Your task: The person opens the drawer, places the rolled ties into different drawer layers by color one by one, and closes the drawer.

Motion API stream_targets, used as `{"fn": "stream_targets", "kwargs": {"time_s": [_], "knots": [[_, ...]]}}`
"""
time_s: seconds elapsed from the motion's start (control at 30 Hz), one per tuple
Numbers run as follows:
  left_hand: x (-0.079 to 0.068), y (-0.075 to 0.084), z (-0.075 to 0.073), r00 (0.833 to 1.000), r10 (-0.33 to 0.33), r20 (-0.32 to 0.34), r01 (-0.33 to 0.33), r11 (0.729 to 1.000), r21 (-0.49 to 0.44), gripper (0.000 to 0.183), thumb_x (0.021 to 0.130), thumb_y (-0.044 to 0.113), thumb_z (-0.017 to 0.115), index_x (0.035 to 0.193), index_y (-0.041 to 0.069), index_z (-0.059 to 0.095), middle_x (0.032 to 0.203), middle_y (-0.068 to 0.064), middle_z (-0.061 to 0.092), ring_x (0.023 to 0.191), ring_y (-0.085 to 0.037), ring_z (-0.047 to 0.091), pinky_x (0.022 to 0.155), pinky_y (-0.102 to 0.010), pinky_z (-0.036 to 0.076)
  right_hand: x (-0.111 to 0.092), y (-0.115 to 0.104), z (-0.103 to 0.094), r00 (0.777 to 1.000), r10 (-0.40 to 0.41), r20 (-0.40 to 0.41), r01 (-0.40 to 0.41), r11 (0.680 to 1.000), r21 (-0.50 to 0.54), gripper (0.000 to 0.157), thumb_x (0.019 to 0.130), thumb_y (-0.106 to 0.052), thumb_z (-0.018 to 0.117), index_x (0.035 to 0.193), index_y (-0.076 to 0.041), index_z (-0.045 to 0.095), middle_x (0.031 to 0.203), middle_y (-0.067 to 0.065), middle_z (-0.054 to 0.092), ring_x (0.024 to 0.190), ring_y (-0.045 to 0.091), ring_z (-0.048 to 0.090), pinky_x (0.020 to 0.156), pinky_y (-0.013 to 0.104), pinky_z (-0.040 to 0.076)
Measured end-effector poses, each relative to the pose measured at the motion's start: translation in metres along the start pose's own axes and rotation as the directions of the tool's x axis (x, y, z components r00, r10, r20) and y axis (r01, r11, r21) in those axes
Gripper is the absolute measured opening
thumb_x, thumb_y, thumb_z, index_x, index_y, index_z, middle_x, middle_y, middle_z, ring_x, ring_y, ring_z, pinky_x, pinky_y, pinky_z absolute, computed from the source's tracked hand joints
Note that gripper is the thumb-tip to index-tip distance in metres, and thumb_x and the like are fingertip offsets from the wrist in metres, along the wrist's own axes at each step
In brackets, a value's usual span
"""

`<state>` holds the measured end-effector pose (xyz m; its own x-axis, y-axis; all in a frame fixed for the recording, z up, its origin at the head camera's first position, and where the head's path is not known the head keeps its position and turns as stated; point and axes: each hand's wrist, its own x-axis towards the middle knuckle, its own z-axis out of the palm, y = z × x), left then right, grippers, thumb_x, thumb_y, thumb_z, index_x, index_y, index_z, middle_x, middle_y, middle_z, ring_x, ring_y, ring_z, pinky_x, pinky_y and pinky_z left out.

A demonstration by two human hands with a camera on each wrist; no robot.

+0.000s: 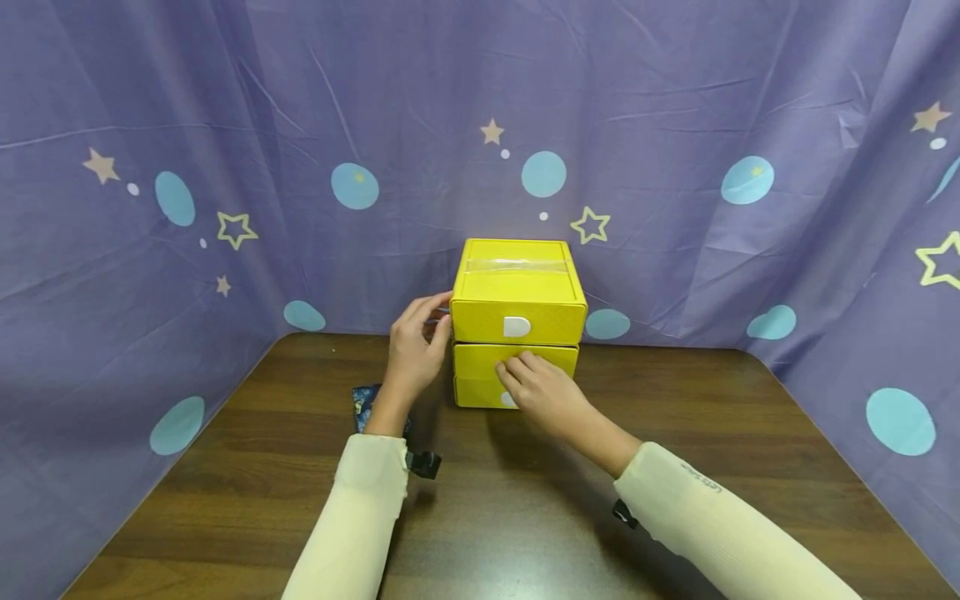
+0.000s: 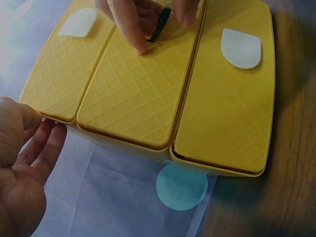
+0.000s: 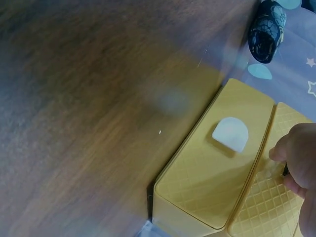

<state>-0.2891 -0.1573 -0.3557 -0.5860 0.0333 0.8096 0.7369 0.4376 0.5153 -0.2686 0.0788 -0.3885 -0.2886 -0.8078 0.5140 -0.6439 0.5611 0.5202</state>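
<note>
A yellow three-drawer box [image 1: 517,322] stands near the back of the table, with clear tape across its top. My left hand [image 1: 417,346] rests its fingertips against the box's left side, level with the top drawer [image 2: 69,74]. In front of the middle drawer [image 2: 133,94], my right hand [image 1: 546,392] pinches a thin dark pull [image 2: 161,23] between thumb and fingers. The middle drawer's front looks closed. White rounded tabs mark the top drawer and the bottom drawer [image 2: 232,108].
A dark blue patterned pouch [image 3: 267,32] lies on the wooden table [image 1: 675,467], left of the box and partly behind my left forearm. A purple curtain [image 1: 420,108] with stars and dots hangs behind the table and along both sides.
</note>
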Motion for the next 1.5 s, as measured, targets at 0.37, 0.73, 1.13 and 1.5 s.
{"fn": "stream_targets", "kwargs": {"time_s": [0.37,0.73,1.13,1.5], "knots": [[-0.002,-0.002,-0.002,1.0,-0.017,0.0,0.017,1.0,0.009,0.033,0.101,0.001,0.062,0.134,0.003,0.066,0.121,-0.014,0.066,0.101,-0.026,0.067,0.079,-0.043,0.061,0.003,0.001,0.005,1.0,0.013,0.006,-0.013,0.999,0.031,0.038,0.085,0.003,0.074,0.123,0.002,0.069,0.108,0.012,0.066,0.095,0.026,0.06,0.086,0.032,0.055],[-0.003,-0.002,-0.001,1.0,-0.013,0.0,0.013,1.0,-0.002,0.034,0.1,0.0,0.062,0.134,0.004,0.067,0.121,-0.014,0.066,0.101,-0.026,0.067,0.081,-0.042,0.062,-0.005,-0.005,0.003,0.997,0.061,-0.043,-0.056,0.992,0.11,0.035,0.089,-0.011,0.074,0.12,0.002,0.067,0.107,0.012,0.066,0.095,0.029,0.061,0.082,0.038,0.055],[-0.003,-0.001,-0.002,1.0,-0.012,0.005,0.012,1.0,0.007,0.034,0.101,0.002,0.062,0.134,0.005,0.067,0.121,-0.013,0.066,0.101,-0.025,0.068,0.081,-0.036,0.061,-0.015,-0.016,0.001,0.989,0.129,-0.068,-0.114,0.975,0.191,0.028,0.088,-0.013,0.078,0.114,-0.002,0.072,0.104,0.011,0.066,0.087,0.028,0.058,0.072,0.036,0.053],[-0.001,-0.001,-0.001,1.0,-0.008,-0.004,0.008,1.0,-0.004,0.033,0.1,0.0,0.062,0.133,0.004,0.067,0.12,-0.014,0.067,0.1,-0.026,0.068,0.08,-0.042,0.062,-0.021,-0.017,0.005,0.988,0.146,-0.041,-0.135,0.969,0.208,0.023,0.088,-0.013,0.078,0.108,-0.004,0.072,0.099,0.008,0.066,0.086,0.026,0.058,0.07,0.035,0.052]]}}
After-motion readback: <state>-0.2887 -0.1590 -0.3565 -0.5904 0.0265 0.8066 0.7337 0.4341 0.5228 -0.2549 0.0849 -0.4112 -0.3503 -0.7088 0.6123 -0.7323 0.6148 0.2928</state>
